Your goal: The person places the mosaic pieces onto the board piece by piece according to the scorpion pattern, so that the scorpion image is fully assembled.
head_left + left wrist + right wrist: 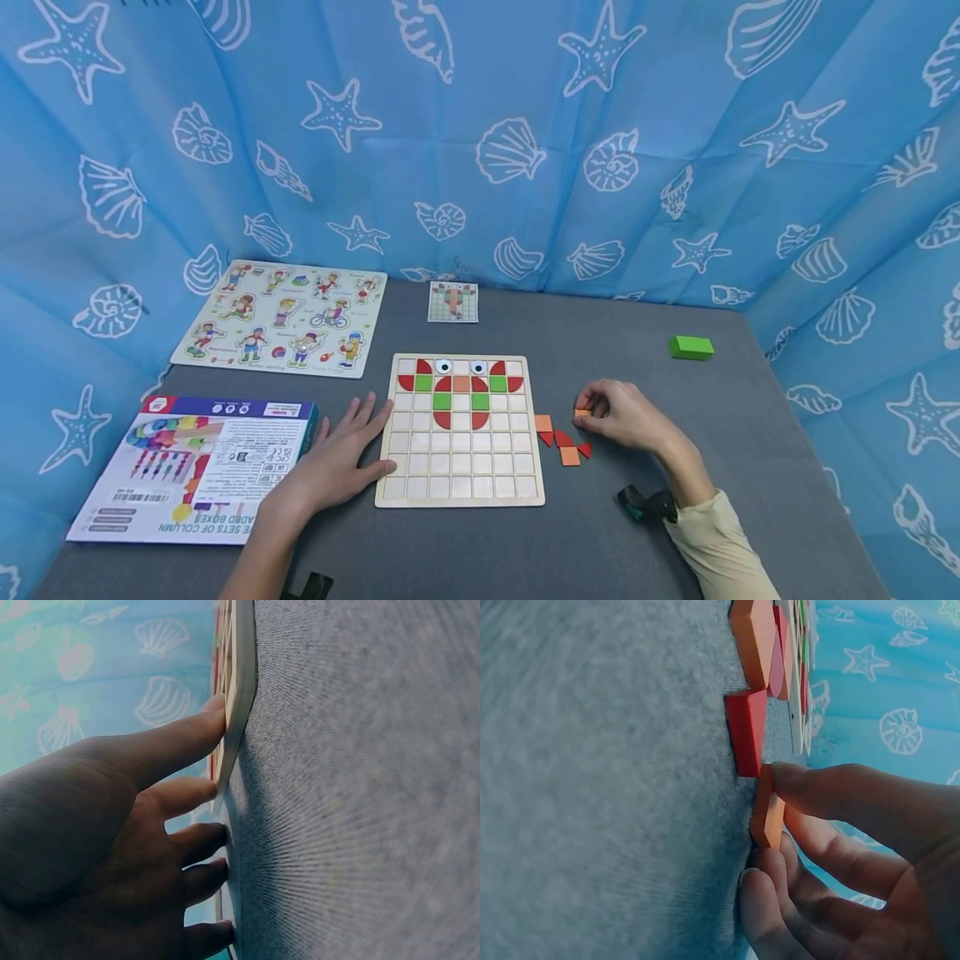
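Note:
A wooden grid board (pixel 460 462) lies at the middle of the table, its upper rows set with red, green and orange pieces and two googly-eye pieces. My left hand (pixel 341 454) rests at the board's left edge, fingers spread; in the left wrist view the thumb (pixel 180 742) touches the rim. To the right of the board, my right hand (pixel 618 412) pinches an orange square tile (pixel 768 810) between thumb and fingers, close over the table. Beside it lie loose orange squares (pixel 570 456) and red pieces (pixel 562 438).
Behind the board lies a small pattern card (pixel 453 302). A picture puzzle board (pixel 281 321) and a printed box (pixel 187 475) are at the left. A green block (pixel 692 347) sits at the back right. A blue seashell curtain (pixel 510 208) surrounds the table.

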The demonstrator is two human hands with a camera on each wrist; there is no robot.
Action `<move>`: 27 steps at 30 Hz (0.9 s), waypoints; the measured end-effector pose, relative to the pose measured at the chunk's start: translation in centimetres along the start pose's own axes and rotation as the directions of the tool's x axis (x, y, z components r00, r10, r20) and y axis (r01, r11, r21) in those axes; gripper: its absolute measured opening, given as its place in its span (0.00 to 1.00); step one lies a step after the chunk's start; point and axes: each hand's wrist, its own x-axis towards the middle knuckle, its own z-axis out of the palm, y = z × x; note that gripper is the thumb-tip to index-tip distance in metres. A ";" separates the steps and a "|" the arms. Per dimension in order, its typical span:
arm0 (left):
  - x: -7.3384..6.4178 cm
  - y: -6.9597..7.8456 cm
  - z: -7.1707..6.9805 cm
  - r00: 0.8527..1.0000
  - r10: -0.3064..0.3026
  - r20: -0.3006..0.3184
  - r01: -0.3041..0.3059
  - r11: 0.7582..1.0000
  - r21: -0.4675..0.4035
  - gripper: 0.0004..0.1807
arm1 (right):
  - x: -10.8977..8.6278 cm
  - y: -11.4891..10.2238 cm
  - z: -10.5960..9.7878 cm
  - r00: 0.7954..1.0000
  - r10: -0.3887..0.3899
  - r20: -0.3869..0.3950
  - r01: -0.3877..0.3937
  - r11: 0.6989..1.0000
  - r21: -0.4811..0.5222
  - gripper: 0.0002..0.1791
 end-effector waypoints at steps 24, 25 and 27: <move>0.0 -0.1 0.0 1.000 -0.001 0.008 0.001 1.000 -0.003 0.48 | 1.3 -2.8 0.3 0.996 -0.084 0.038 0.071 0.960 0.270 0.15; 0.0 -0.1 0.0 1.000 0.002 0.008 -0.002 1.000 -0.005 0.48 | 1.5 -3.3 0.5 0.996 -0.087 0.034 0.075 0.960 0.271 0.15; 0.0 -0.2 0.0 1.000 0.006 0.008 -0.006 1.000 -0.010 0.48 | 2.1 -4.2 1.0 0.995 -0.092 0.024 0.083 0.964 0.253 0.15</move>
